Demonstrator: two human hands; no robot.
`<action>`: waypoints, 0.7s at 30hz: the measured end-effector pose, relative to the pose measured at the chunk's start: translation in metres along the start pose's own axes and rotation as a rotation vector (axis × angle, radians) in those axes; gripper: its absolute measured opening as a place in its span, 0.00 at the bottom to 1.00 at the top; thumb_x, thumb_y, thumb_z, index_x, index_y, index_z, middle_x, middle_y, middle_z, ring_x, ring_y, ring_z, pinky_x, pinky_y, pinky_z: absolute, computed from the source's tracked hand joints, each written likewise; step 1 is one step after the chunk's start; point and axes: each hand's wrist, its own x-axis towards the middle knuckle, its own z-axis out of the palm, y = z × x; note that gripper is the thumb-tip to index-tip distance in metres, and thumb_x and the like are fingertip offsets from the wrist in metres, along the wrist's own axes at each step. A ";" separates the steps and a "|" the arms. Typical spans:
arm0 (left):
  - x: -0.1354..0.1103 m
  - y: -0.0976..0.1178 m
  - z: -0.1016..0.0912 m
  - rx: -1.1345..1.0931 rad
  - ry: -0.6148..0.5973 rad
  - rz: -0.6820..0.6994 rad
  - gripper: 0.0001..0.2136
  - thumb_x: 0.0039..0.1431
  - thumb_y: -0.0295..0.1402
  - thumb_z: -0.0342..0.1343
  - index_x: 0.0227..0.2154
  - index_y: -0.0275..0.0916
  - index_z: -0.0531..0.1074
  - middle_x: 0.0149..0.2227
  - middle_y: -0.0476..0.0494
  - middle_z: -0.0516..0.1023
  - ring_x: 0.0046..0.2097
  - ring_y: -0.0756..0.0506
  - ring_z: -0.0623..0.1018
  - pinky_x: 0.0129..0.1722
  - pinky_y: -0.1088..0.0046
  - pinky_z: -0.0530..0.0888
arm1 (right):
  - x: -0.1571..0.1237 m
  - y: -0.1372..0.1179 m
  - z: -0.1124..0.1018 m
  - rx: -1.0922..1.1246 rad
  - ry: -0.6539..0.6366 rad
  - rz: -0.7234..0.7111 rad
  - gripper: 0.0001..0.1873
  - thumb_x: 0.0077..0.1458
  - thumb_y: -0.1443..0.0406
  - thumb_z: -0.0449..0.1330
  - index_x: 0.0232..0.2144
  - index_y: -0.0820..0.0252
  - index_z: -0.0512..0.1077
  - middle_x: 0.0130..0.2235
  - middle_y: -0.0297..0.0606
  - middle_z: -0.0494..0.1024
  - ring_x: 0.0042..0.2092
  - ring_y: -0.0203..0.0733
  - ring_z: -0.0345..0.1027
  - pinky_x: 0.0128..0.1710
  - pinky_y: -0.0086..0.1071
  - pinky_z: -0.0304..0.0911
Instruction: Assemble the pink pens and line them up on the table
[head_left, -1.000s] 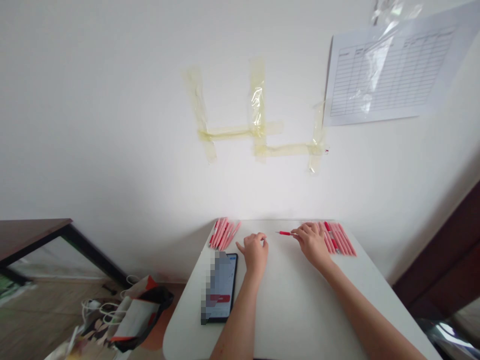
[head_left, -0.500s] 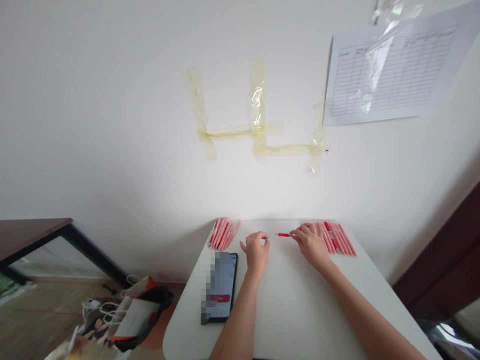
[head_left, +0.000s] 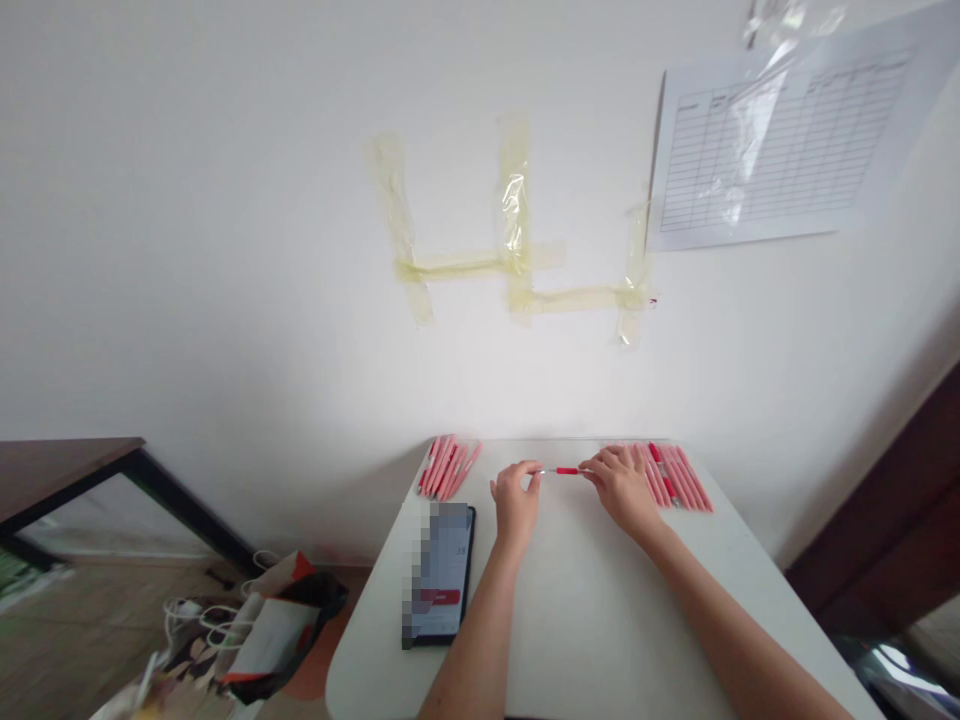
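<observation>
Above the white table [head_left: 592,620], my right hand [head_left: 621,490] grips a pen [head_left: 568,471] with a red grip section. Its thin bare end points left toward my left hand [head_left: 516,507]. Thumb and forefinger of that left hand pinch a small silvery piece, seemingly a pen tip, right at the pen's thin end; whether the two touch I cannot tell. Beside and partly behind my right hand lies a row of pink and red pens [head_left: 691,480]. Another bunch of pink and red pens [head_left: 450,468] rests left of my left hand.
A phone [head_left: 442,575] lies at the table's left side, near my left forearm. Behind the table rises a white wall [head_left: 225,250] with yellowed tape and a taped paper form [head_left: 780,150]. Bags and cables [head_left: 277,630] are on the floor at left, by a dark table [head_left: 67,470].
My left hand has moved slightly right, bringing the small silvery piece up to the pen's thin end. My right hand and its pen have stayed nearly still.
</observation>
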 end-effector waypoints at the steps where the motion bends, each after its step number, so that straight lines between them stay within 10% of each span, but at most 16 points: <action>1: 0.000 -0.001 0.000 0.011 -0.008 0.000 0.12 0.59 0.26 0.54 0.41 0.47 0.79 0.43 0.46 0.82 0.49 0.43 0.77 0.60 0.53 0.66 | 0.000 0.000 0.000 -0.002 -0.003 0.001 0.12 0.68 0.63 0.54 0.42 0.50 0.78 0.40 0.39 0.79 0.52 0.51 0.63 0.62 0.55 0.45; 21: -0.003 -0.001 0.005 0.035 -0.052 -0.019 0.13 0.61 0.24 0.52 0.43 0.46 0.77 0.44 0.45 0.80 0.52 0.42 0.75 0.65 0.40 0.55 | 0.000 0.001 0.002 -0.012 0.014 -0.021 0.10 0.66 0.64 0.56 0.42 0.50 0.78 0.39 0.39 0.79 0.52 0.52 0.64 0.62 0.57 0.46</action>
